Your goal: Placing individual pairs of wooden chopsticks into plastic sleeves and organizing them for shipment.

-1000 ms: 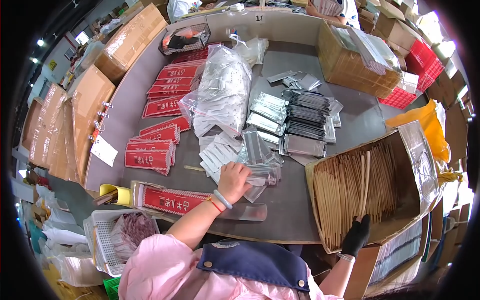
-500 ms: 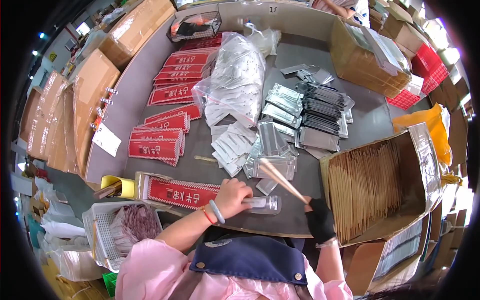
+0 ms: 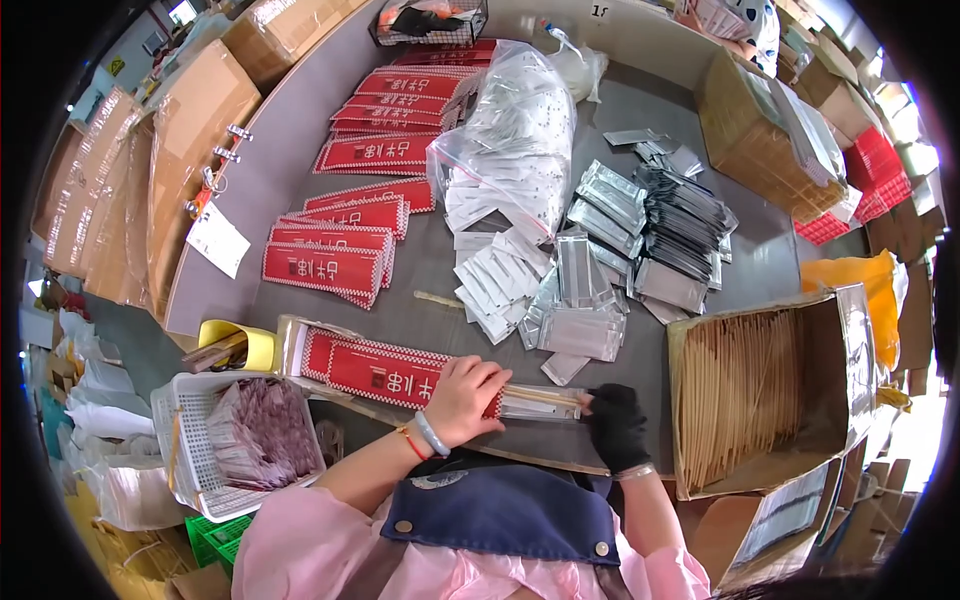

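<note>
My left hand (image 3: 463,400), with a bracelet and a red string at its wrist, presses over the right end of a red printed sleeve (image 3: 375,375). Its fingers are bent around the sleeve's edge. To the right extends a clear plastic end (image 3: 540,411), along which a pair of wooden chopsticks (image 3: 540,396) lies, reaching toward the sleeve. Whether their far tips are inside is hidden by my left hand. In a black fingerless glove, my right hand (image 3: 616,428) pinches the chopsticks' right ends.
Stacked red sleeves (image 3: 325,262) lie at the left. Mid-table are a bag of white packets (image 3: 520,130), loose white packets (image 3: 500,280) and silvery packets (image 3: 600,290). An open carton of chopsticks (image 3: 740,400) stands right; a white basket (image 3: 190,440) hangs lower left.
My right hand has brought the chopsticks down and left, from slanting above the packets to lying along the clear plastic end. My left hand now covers the red sleeve's end. The view has shifted slightly.
</note>
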Motion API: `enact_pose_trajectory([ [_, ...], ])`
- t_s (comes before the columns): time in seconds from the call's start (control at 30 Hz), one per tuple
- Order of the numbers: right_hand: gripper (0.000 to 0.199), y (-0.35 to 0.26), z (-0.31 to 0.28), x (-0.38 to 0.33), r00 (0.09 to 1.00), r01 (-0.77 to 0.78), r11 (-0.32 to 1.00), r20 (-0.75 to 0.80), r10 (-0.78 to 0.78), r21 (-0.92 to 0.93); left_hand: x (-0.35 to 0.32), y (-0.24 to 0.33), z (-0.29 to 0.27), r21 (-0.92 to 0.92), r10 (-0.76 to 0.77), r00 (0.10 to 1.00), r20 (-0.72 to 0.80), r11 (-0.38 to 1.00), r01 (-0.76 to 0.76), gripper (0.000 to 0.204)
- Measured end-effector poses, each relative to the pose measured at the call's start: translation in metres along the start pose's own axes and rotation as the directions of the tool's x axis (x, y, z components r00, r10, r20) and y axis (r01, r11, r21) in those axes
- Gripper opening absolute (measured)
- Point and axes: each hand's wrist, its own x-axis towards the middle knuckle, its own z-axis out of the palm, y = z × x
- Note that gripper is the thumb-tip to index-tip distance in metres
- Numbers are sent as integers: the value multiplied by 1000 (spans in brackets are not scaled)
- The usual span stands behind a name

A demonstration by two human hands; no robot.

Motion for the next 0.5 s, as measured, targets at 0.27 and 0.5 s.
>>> enact_pose_trajectory([
  [0.27, 35, -68, 47, 23, 952, -304, 703, 231, 200, 643, 12, 1, 16, 18, 109, 993, 39, 994, -109, 63],
  [0.5, 62, -50, 1, 27, 964, 17, 999, 266, -3, -51, 32, 22, -22, 172, 207, 896, 393, 940, -293, 17],
])
